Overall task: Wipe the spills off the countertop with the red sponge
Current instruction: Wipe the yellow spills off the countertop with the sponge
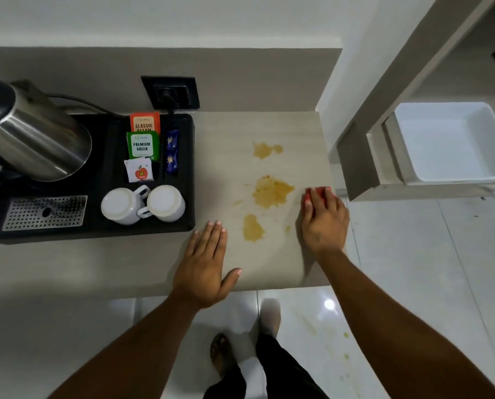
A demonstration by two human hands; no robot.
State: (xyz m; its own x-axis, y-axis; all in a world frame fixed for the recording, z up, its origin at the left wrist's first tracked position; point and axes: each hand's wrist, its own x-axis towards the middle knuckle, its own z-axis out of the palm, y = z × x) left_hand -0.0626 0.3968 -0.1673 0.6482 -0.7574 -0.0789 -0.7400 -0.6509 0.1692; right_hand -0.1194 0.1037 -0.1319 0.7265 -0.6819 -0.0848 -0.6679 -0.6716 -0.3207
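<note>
Three yellow-brown spills lie on the pale countertop (298, 133): a far spill (266, 150), a large middle spill (272, 192) and a near spill (252, 228). The red sponge (318, 192) rests at the counter's right edge, level with the middle spill. My right hand (324, 220) presses down on the sponge, fingers over its top, covering most of it. My left hand (204, 266) lies flat on the counter near the front edge, left of the near spill, holding nothing.
A black tray (102, 231) on the left carries a steel kettle (30, 133), tea sachets (142, 145) and two upturned white cups (142, 204). A wall socket (170, 92) is behind it. A white bin (450, 142) stands to the right. Small drips mark the floor (345, 335).
</note>
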